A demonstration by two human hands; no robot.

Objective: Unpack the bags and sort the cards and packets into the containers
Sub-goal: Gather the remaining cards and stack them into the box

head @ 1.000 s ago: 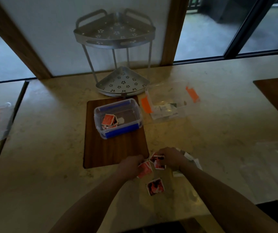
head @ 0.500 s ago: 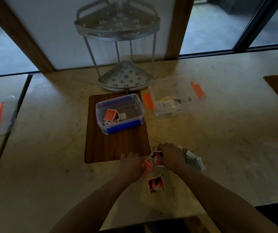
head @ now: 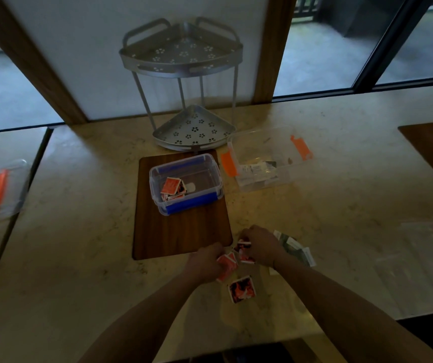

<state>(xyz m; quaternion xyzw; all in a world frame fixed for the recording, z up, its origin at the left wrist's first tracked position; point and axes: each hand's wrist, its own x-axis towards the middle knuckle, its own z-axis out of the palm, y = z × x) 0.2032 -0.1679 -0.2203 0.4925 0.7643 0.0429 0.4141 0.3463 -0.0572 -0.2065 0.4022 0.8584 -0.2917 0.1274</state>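
- The pale marble-look table (head: 79, 231) fills the view, with windows behind it.
- A grey perforated two-tier metal corner rack (head: 184, 82) stands at 12 o'clock.
- A dark wooden board (head: 178, 231) lies at the centre.
- A crumpled clear plastic bag (head: 420, 258) lies at 3 o'clock, well apart from the hands.
- A clear plastic container with orange clips (head: 270, 155), at 1 o'clock beside the board, holds pale packets (head: 256, 174).
- A clear plastic container with blue clips (head: 186, 184) sits on the board's far half, with red-backed cards (head: 171, 188) inside.
- The left hand (head: 205, 263) rests just off the board's 5 o'clock corner, fingers closed on red cards (head: 227, 265).
- The right hand (head: 261, 246), just beside it, has fingers curled on more cards (head: 244, 251); the grip itself is hidden.
- Grey-white packets (head: 296, 248) lie under the right wrist.
- One square face-up card (head: 241, 289) lies alone at 6 o'clock.
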